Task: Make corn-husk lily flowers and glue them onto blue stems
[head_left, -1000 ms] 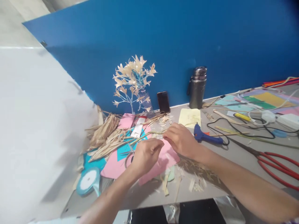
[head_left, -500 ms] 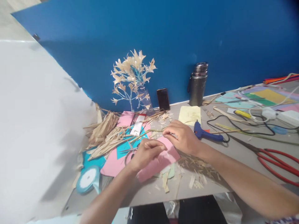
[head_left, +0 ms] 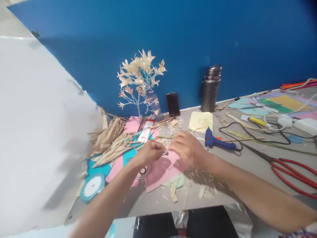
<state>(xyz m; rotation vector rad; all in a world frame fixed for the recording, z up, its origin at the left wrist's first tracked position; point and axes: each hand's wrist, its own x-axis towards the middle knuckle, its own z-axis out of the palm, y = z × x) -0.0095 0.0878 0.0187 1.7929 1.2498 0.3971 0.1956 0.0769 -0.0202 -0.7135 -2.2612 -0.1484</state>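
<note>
My left hand (head_left: 150, 152) is closed in a pinch over the pink paper (head_left: 160, 175), with a small pale strip (head_left: 165, 152) showing at its fingertips. Close beside it, my right hand (head_left: 184, 148) has its fingers bent and pressed together; what they hold is hidden. A thin greenish stem (head_left: 165, 136) lies just behind the right hand's fingers. Under my left wrist a scissors handle (head_left: 143, 171) shows in part. Dried husks (head_left: 112, 132) are heaped to the left, and a blue glue gun (head_left: 219, 142) lies right of my right hand.
Pale flowers on blue stems (head_left: 141, 74) stand in a clear bottle by the blue panel. A phone (head_left: 172, 104) and a dark flask (head_left: 211, 88) are at the back. Large red-handled shears (head_left: 292, 172) lie right, a ribbon spool (head_left: 92, 187) left. Cords cross the table's right side.
My left hand has moved slightly up and left, its fingers now pinching a pale strip. My right hand has come lower, nearer to it, with its fingers curled downward.
</note>
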